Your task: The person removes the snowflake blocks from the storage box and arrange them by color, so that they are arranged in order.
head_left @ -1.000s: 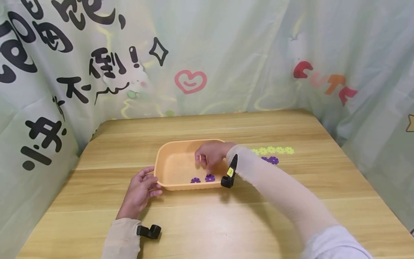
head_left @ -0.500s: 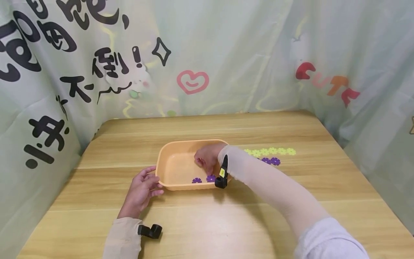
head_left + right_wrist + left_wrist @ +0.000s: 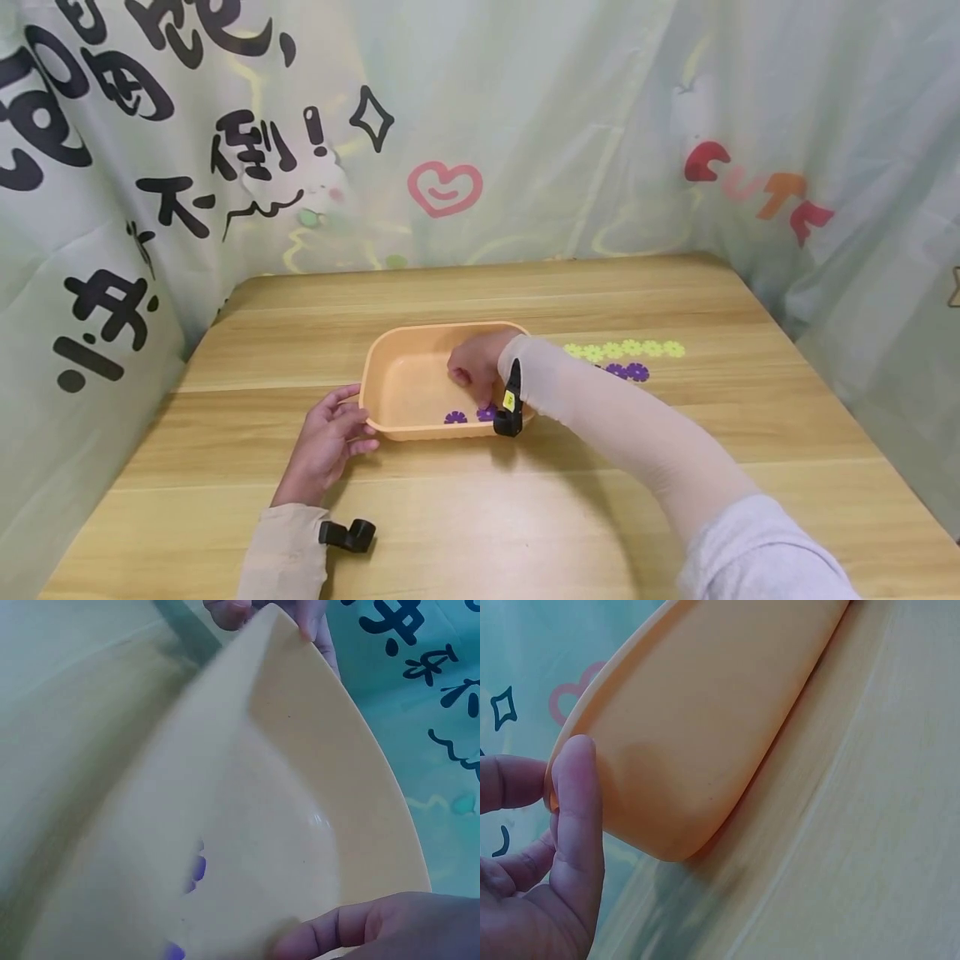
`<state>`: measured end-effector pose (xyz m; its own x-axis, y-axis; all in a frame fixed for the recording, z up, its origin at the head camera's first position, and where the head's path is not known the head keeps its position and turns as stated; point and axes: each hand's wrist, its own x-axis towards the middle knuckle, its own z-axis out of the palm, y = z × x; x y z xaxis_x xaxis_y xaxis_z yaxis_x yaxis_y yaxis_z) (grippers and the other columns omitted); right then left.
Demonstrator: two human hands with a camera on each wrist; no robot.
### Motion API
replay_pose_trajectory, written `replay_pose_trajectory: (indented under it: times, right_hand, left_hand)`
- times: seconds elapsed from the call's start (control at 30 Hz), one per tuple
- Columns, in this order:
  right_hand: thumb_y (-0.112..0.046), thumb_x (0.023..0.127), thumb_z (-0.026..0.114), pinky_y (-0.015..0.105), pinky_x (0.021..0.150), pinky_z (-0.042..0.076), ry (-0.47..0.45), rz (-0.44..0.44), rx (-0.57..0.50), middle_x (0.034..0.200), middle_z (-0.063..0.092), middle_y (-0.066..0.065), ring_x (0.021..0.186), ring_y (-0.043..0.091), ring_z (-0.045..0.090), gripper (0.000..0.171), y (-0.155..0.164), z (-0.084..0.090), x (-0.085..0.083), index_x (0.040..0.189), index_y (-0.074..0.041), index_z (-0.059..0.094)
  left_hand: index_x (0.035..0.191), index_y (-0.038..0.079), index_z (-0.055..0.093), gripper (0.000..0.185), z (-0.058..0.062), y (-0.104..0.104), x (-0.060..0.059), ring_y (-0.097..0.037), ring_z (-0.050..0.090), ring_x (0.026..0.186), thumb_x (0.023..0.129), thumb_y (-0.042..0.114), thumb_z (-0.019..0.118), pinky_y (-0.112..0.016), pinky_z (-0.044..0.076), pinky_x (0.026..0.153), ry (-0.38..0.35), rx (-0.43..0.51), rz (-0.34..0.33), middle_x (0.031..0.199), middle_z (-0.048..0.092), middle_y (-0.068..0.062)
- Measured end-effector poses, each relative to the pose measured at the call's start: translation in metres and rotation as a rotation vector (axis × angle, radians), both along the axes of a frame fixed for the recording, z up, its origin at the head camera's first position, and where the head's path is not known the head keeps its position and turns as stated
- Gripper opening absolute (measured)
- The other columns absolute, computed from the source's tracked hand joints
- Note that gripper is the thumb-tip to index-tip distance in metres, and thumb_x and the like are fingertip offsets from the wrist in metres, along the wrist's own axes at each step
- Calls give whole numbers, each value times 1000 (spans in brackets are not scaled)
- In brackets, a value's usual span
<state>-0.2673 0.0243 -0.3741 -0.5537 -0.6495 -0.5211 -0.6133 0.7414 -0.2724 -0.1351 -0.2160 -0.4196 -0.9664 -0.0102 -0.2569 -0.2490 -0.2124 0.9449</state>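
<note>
Left hand (image 3: pixel 327 442): rests on the table at the tray's left end; thumb and fingers laid against the corner rim, pinching it lightly, as the left wrist view shows (image 3: pixel 570 817).
Tray (image 3: pixel 397 367): orange plastic, flat on the wooden table (image 3: pixel 525 517), near the middle.
Purple flowers in tray (image 3: pixel 454 417): two small flat pieces on the tray floor by its near wall; the right one is partly hidden behind the wrist camera.
Right hand (image 3: pixel 477 367): reaches down inside the tray, fingers curled and bunched just above the purple pieces. Cannot tell whether it pinches anything; the fingertips are hidden.
Yellow-green flowers (image 3: pixel 622 349): a row on the table right of the tray.
Purple flowers on table (image 3: pixel 628 372): a pair just in front of that row, outside the tray.
Progress (judgement): two purple pieces in, at least two purple left on the table; the yellow-green row untouched.
Change from earlier frames: right hand and forearm have slid a little leftward and lower into the tray; left hand and tray unmoved.
</note>
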Motion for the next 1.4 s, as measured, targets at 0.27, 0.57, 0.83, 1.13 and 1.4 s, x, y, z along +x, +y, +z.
replay_pose_trajectory:
  times: [0.27, 0.57, 0.83, 1.13, 1.4]
  right_hand:
    - [-7, 79, 79, 20, 63, 43, 42, 3, -40, 79, 55, -5, 75, 11, 52, 19, -1, -3, -9, 83, -11, 61]
    - [-14, 87, 73, 21, 65, 42, 77, 18, -136, 79, 51, -4, 77, 12, 50, 17, -2, -16, -25, 81, -13, 57]
    - [-5, 86, 73, 19, 59, 44, -104, -113, -282, 79, 59, -1, 68, 10, 53, 22, 6, -22, -28, 104, -13, 63]
    - [1, 75, 81, 19, 63, 47, -151, -94, -333, 74, 59, -1, 69, 10, 53, 34, 11, -23, -29, 105, -11, 69]
    - [-2, 75, 82, 20, 67, 46, -104, -80, -297, 79, 59, -2, 75, 11, 53, 26, 10, -21, -27, 88, -15, 64]
  left_hand:
    - [139, 1, 35, 48, -2, 0, 1, -12, 59, 66, 94, -5, 50, -26, 60, 58, -7, 2, -5, 95, 51, -8]
    - [137, 2, 36, 49, -3, 0, 1, -12, 59, 65, 92, -6, 53, -27, 60, 58, -14, 0, 4, 94, 50, -7]
    - [136, 0, 35, 49, -1, 0, 1, -12, 60, 66, 91, -6, 55, -26, 60, 58, -3, -8, 8, 93, 50, -6]
    - [137, 0, 34, 48, 2, 1, 0, -12, 59, 65, 92, -7, 52, -26, 60, 58, -18, -18, 18, 91, 50, -4]
    - [137, -1, 33, 48, 1, 1, 0, -11, 59, 65, 93, -7, 50, -25, 59, 57, -4, -15, 8, 90, 50, -4]
